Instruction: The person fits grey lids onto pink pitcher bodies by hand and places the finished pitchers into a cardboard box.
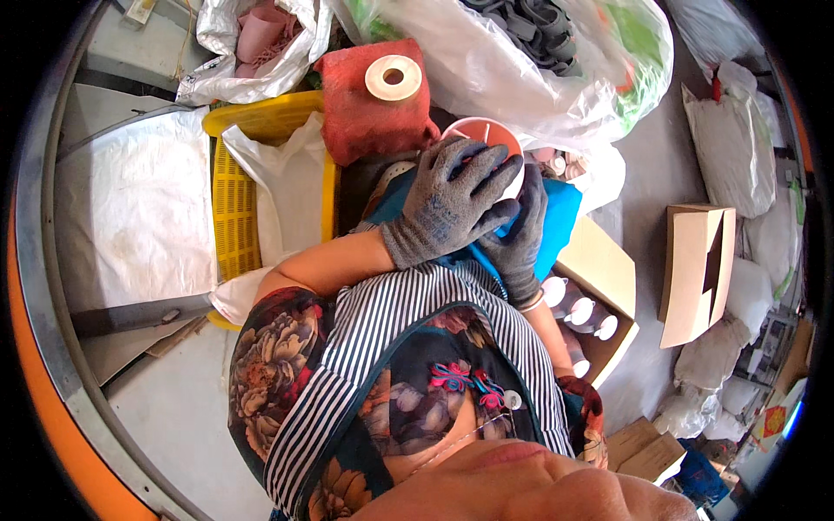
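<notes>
A round pinkish-red plastic cup-like container [480,130] with a pale rim is held in front of my lap, its open side up. My left hand [452,198], in a grey work glove, lies across it with fingers curled over its near rim and side. On its right and lower side, my right hand [519,239], also gloved in grey, grips it. My fingers hide much of its body. Blue cloth [556,227] spreads under my hands. Just beyond stands a block wrapped in red cloth [352,108], with a cream tape roll [393,78] on top.
On the left is a yellow plastic crate [234,204] with a white sheet. Pink pieces fill a white sack [208,65]; dark grey parts fill a plastic bag [599,104]. At right stand a carton [599,252] of wrapped cylinders and another carton [682,278].
</notes>
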Motion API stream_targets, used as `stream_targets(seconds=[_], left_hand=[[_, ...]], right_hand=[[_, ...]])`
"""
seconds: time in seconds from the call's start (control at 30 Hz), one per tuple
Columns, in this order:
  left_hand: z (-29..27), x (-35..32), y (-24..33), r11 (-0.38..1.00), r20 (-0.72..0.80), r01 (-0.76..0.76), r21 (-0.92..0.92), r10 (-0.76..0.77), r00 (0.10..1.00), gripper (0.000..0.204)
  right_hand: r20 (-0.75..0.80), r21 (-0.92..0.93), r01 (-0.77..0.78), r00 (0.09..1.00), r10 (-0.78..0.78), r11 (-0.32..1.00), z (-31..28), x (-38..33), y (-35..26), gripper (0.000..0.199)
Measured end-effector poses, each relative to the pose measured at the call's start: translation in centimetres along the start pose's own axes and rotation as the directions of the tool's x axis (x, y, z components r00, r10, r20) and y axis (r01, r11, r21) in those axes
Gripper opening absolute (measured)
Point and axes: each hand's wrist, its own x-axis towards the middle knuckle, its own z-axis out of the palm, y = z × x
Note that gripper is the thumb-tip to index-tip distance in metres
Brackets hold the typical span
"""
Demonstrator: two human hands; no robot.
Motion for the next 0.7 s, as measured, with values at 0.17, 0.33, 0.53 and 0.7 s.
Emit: stream_targets(seconds=[0.17, 0.33, 0.53, 0.7], left_hand=[[-0.1, -0.2, -1.5, 0.986, 0.027, -0.033, 0.165, 0.029, 0.999, 0.053], [-0.3, -0.2, -1.9, 0.958, 0.139, -0.285, -0.022, 0.285, 0.948, 0.042], [0.4, 0.1, -2.7, 0.952, 0.182, -0.305, -0.015, 0.303, 0.936, 0.036], [0.3, 0.0, -2.7, 0.955, 0.377, -0.295, -0.021, 0.281, 0.882, 0.036]], right_hand=[[0.036, 0.102, 0.019, 0.999, -0.023, 0.995, -0.5, -0.1, 0.4, 0.113], [0.254, 0.483, -0.174, 0.966, 0.052, 0.858, -0.5, 1.2, 1.0, 0.125], [0.206, 0.501, -0.178, 0.975, 0.083, 0.847, 0.4, 1.6, 0.8, 0.123], [0.216, 0.556, -0.224, 0.969, 0.121, 0.8, 0.2, 1.5, 0.4, 0.126]])
